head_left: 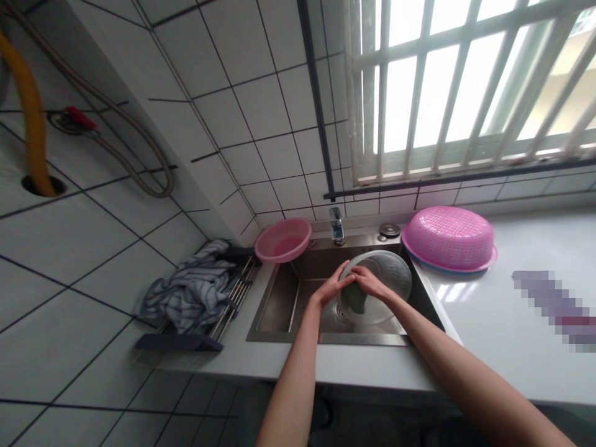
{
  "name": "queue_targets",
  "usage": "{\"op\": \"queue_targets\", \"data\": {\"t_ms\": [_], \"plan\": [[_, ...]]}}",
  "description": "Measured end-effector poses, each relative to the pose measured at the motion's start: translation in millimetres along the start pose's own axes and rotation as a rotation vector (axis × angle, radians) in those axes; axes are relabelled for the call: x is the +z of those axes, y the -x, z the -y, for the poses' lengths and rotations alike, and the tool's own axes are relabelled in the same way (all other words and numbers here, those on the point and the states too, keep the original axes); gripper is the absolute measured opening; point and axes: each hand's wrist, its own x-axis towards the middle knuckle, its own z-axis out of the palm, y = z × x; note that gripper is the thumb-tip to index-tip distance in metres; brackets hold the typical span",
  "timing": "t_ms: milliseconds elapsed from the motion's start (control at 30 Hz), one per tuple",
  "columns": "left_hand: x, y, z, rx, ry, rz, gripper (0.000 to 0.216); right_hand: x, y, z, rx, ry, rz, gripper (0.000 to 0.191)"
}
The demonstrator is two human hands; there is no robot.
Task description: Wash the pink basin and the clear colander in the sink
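A clear, see-through bowl is tilted on its side over the steel sink, its opening turned partly toward me. My left hand grips the bowl's rim on the left, thumb inside and fingers behind. In my right hand is a dark green cloth, pressed near the rim beside my left thumb. The cloth's lower end hangs inside the bowl. Some right fingertips are hidden by the cloth and the left hand. Behind the bowl stands the faucet; whether water runs cannot be seen.
A pink basin stands at the sink's back left corner. An upturned pink colander lies on the white counter to the right. At left, a striped cloth covers a metal rack. A drain strainer sits behind the sink.
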Motion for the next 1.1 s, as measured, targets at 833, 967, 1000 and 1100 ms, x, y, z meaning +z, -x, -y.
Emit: {"op": "queue_targets", "data": {"t_ms": [833, 967, 1000, 1100], "plan": [[-1.5, -4.7, 3.0, 0.103, 0.034, 0.007, 0.077, 2.3, -3.6, -14.2, -0.039, 0.19, -0.139, 0.031], [-1.2, -5.3, 3.5, 0.108, 0.021, 0.006, 0.077, 19.8, 4.3, -14.0, -0.109, 0.152, 0.143, 0.026], [-1.3, -5.1, 3.0, 0.101, 0.017, 0.013, 0.077, 18.6, 4.0, -13.8, -0.105, 0.154, 0.125, 0.026], [-1.5, -4.4, 2.0, 0.094, 0.028, 0.02, 0.077, 1.9, -1.9, -13.7, -0.038, 0.19, -0.154, 0.029]]}}
